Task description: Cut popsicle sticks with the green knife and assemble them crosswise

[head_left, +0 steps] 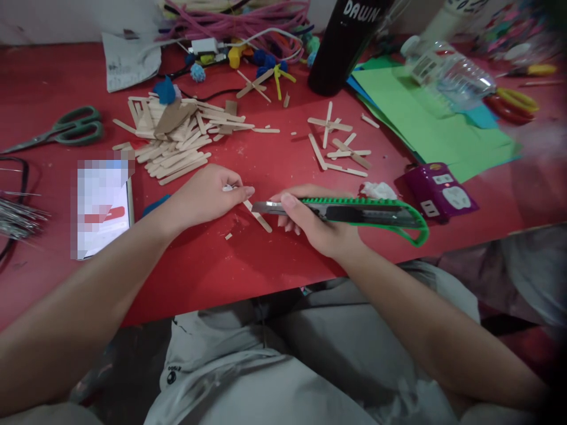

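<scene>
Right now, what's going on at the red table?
A person seated at the red table holds a green utility knife in the right hand, blade extended toward a wooden craft stick lying on the table. The left hand pins the stick's far end down with its fingertips. Small wood chips lie around it. A loose pile of craft sticks sits behind, green-handled scissors to the left, and green paper sheets to the right.
</scene>
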Demonstrator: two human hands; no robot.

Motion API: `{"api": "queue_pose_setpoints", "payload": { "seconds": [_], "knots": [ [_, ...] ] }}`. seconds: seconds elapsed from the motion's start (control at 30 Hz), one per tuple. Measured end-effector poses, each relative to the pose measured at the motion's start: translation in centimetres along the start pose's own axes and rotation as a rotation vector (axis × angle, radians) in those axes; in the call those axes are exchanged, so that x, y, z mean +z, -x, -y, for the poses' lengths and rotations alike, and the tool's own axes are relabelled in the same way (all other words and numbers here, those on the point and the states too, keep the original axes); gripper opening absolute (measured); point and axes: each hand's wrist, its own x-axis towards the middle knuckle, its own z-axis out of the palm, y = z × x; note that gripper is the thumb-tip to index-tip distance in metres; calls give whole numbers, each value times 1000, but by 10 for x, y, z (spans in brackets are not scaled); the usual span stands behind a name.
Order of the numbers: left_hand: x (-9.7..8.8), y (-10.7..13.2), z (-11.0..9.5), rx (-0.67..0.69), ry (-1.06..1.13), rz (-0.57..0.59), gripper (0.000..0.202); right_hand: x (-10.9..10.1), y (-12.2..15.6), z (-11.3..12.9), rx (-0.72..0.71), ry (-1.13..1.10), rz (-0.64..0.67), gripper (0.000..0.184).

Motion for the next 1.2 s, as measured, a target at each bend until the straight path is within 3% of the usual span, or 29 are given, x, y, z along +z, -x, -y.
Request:
{"api": "queue_pose_setpoints", "payload": {
  "seconds": [0.77, 1.0, 1.2],
  "knots": [
    [0, -1, 1, 24, 23, 12, 37, 2, 3, 4, -44, 129, -50, 29],
    [-1, -1, 3, 32, 5, 28, 36, -2, 2, 6, -134, 202, 25, 29],
    [-1, -1, 2, 40, 1, 32, 36, -5, 4, 10, -131, 214, 56, 23]
  ]
}}
